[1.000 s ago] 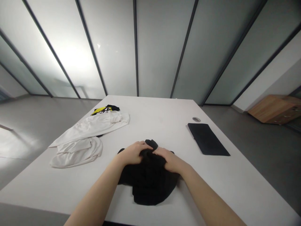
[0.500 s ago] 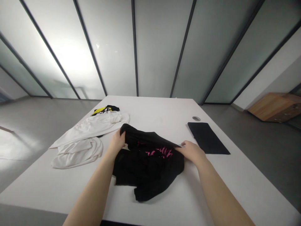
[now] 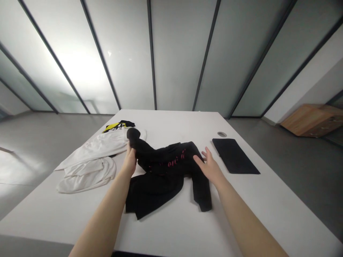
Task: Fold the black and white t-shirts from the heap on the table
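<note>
Likely an office, frosted glass walls (image 3: 177, 57)

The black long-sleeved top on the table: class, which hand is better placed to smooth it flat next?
Probably the right hand: it is open and empty, beside the black long-sleeved top. The left hand is gripping the top's bunched end.

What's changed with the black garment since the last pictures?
The black garment now lies spread wider, pink lettering showing. The left hand has drawn a bunched end leftward, toward the white clothes; the right hand has let go and is open beside it. The flat black item stayed put.
</note>
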`<state>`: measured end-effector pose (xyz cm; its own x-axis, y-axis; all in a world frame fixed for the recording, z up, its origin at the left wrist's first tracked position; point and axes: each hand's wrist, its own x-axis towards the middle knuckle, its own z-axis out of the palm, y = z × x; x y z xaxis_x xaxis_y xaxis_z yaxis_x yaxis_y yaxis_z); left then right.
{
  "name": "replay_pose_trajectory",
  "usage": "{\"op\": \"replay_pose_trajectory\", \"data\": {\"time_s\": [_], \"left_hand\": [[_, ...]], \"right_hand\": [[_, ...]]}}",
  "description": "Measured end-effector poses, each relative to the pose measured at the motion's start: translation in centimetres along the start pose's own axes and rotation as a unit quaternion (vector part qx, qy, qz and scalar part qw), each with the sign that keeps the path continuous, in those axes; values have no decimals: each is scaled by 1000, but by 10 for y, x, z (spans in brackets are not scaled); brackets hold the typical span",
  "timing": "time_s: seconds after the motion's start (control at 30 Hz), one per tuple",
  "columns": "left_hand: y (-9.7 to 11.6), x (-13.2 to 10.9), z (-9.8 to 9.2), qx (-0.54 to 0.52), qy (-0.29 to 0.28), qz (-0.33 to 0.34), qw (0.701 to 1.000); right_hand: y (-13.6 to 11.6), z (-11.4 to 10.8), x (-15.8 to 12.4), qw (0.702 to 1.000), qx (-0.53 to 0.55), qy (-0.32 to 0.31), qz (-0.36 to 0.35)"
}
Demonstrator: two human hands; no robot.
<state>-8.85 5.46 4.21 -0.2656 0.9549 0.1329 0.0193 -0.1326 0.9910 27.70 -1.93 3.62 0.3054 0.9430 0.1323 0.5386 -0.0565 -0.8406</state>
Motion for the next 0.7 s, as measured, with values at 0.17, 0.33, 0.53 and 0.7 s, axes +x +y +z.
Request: {"op": "replay_pose_trajectory", "data": {"time_s": [0.17,0.33,0.53,0.7], "left_hand": [[8,-20,5,231,-232,21,945],[24,-31,2,241,-317,-4,917],[26,-19,-12,158,-234,-79,956],[22,-9,-4,-57,20,31,998]], "right_hand": [[1,2,-6,978,-162,-135,-11],[9,-25,5,970,-135,-200,26],[19,-47,21,977,117,-21,178],[6,-38,24,931,322,150,85]]}}
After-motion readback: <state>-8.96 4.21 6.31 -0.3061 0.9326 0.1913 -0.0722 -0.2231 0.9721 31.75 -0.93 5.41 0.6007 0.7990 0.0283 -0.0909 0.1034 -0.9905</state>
